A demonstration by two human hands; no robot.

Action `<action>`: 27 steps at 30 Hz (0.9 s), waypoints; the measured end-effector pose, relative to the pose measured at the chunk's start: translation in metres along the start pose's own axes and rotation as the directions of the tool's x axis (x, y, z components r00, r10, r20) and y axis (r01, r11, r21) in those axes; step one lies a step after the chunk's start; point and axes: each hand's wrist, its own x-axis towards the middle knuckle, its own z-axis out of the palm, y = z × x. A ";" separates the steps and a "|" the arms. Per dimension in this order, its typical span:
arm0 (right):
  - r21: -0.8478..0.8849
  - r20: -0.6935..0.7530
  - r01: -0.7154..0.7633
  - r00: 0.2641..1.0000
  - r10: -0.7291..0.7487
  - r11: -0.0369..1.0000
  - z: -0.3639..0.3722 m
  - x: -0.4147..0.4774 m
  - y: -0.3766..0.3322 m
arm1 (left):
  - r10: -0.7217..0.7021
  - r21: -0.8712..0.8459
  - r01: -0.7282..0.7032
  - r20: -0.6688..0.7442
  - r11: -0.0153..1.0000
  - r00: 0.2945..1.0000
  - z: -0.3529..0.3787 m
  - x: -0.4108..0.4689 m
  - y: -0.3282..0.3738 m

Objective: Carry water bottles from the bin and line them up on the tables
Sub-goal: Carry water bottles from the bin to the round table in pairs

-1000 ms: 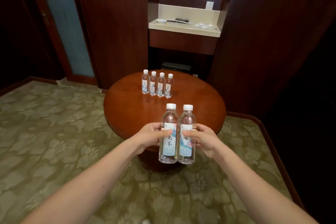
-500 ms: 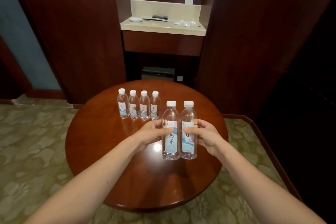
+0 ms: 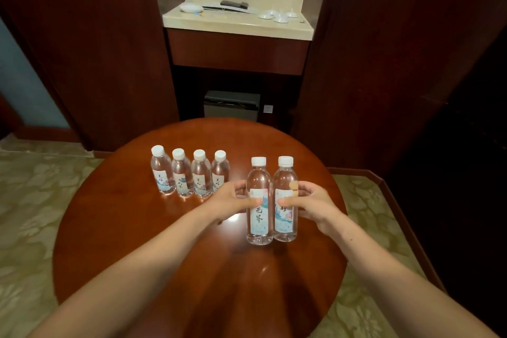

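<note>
I hold two clear water bottles upright and side by side above the round wooden table (image 3: pixel 115 228). My left hand (image 3: pixel 233 202) grips the left bottle (image 3: pixel 258 217) at its label. My right hand (image 3: pixel 311 204) grips the right bottle (image 3: pixel 285 217) the same way. Both have white caps and pale blue labels. A row of several matching bottles (image 3: pixel 189 174) stands on the table's far left part, just left of my left hand. I cannot tell whether the held bottles touch the tabletop.
Behind the table is a dark wood wall with a recessed cream counter (image 3: pixel 237 22) carrying small white dishes and a dark flat object. A grey box (image 3: pixel 231 105) sits under it. Patterned green carpet (image 3: pixel 30 200) surrounds the table.
I have come closer to the table, which now fills the lower view. The two held bottles have moved forward over the tabletop, nearer the standing row.
</note>
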 end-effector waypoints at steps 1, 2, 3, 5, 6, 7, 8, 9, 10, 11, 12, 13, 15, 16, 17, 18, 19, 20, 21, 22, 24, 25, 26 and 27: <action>-0.018 0.007 0.001 1.000 -0.001 1.000 -0.004 0.011 0.000 | -0.003 0.007 0.003 -0.017 1.000 1.000 0.000 0.011 -0.001; -0.039 0.014 0.002 1.000 -0.002 0.999 -0.008 0.024 0.001 | -0.006 0.015 0.007 -0.036 1.000 0.999 0.001 0.022 -0.003; -0.057 0.021 0.005 1.000 -0.003 0.998 -0.012 0.035 0.002 | -0.011 0.027 0.013 -0.056 1.000 0.998 0.001 0.033 -0.005; -0.088 0.039 0.015 0.999 -0.011 0.996 -0.019 0.059 0.004 | -0.016 0.051 0.020 -0.086 0.998 0.996 0.003 0.054 -0.008; -0.105 0.048 0.024 0.999 -0.019 0.994 -0.023 0.072 0.006 | -0.020 0.056 0.025 -0.090 0.998 0.996 0.004 0.065 -0.009; -0.122 0.054 0.033 0.998 -0.026 0.992 -0.026 0.084 0.008 | -0.034 0.057 0.040 -0.092 0.998 0.995 0.005 0.075 -0.010; -0.136 0.056 0.041 0.998 -0.033 0.990 -0.028 0.095 0.010 | -0.049 0.058 0.055 -0.101 0.997 0.994 0.005 0.084 -0.011; -0.146 0.055 0.045 0.998 -0.037 0.988 -0.030 0.106 0.013 | -0.059 0.068 0.067 -0.117 0.995 0.991 0.005 0.094 -0.013; -0.154 0.056 0.049 0.998 -0.041 0.987 -0.031 0.117 0.016 | -0.060 0.084 0.072 -0.136 0.994 0.989 0.004 0.103 -0.016; -0.163 0.057 0.054 0.997 -0.045 0.985 -0.032 0.127 0.019 | -0.059 0.095 0.073 -0.147 0.993 0.987 0.003 0.112 -0.019; -0.171 0.062 0.059 0.997 -0.049 0.984 -0.033 0.136 0.022 | -0.054 0.099 0.069 -0.149 0.993 0.987 0.002 0.119 -0.021; -0.177 0.067 0.064 0.996 -0.053 0.982 -0.034 0.144 0.025 | -0.054 0.101 0.070 -0.151 0.992 0.987 0.002 0.126 -0.025; -0.186 0.070 0.073 0.996 -0.061 0.980 -0.033 0.159 0.030 | -0.053 0.127 0.074 -0.160 0.989 0.986 0.001 0.136 -0.031; -0.194 0.073 0.079 0.995 -0.065 0.978 -0.033 0.166 0.034 | -0.044 0.150 0.069 -0.165 0.986 0.985 0.000 0.141 -0.034; -0.205 0.080 0.085 0.994 -0.070 0.975 -0.032 0.171 0.037 | -0.033 0.173 0.063 -0.166 0.983 0.986 0.000 0.145 -0.037; -0.215 0.088 0.092 0.993 -0.074 0.972 -0.031 0.176 0.041 | -0.030 0.187 0.060 -0.163 0.981 0.986 0.000 0.147 -0.039; -0.227 0.094 0.095 0.993 -0.076 0.969 -0.029 0.179 0.044 | -0.033 0.191 0.063 -0.159 0.980 0.987 -0.001 0.150 -0.041; -0.234 0.097 0.099 0.992 -0.078 0.967 -0.028 0.182 0.047 | -0.038 0.193 0.069 -0.158 0.979 0.987 -0.002 0.152 -0.044; -0.240 0.097 0.100 0.992 -0.079 0.966 -0.027 0.185 0.049 | -0.046 0.195 0.076 -0.158 0.978 0.986 -0.002 0.153 -0.047; -0.238 0.098 0.101 0.992 -0.080 0.966 -0.026 0.187 0.052 | -0.049 0.195 0.080 -0.161 0.977 0.986 -0.003 0.155 -0.049; -0.228 0.104 0.097 0.992 -0.075 0.969 -0.023 0.189 0.054 | -0.048 0.190 0.080 -0.166 0.979 0.985 -0.003 0.156 -0.052; -0.224 0.105 0.098 0.992 -0.076 0.970 -0.022 0.190 0.055 | -0.048 0.185 0.079 -0.167 0.980 0.985 -0.003 0.157 -0.054; -0.222 0.103 0.106 0.991 -0.085 0.969 -0.021 0.191 0.057 | -0.050 0.183 0.080 -0.167 0.980 0.985 -0.004 0.158 -0.057; -0.226 0.099 0.115 0.991 -0.095 0.967 -0.020 0.191 0.059 | -0.048 0.186 0.079 -0.161 0.979 0.986 -0.004 0.158 -0.059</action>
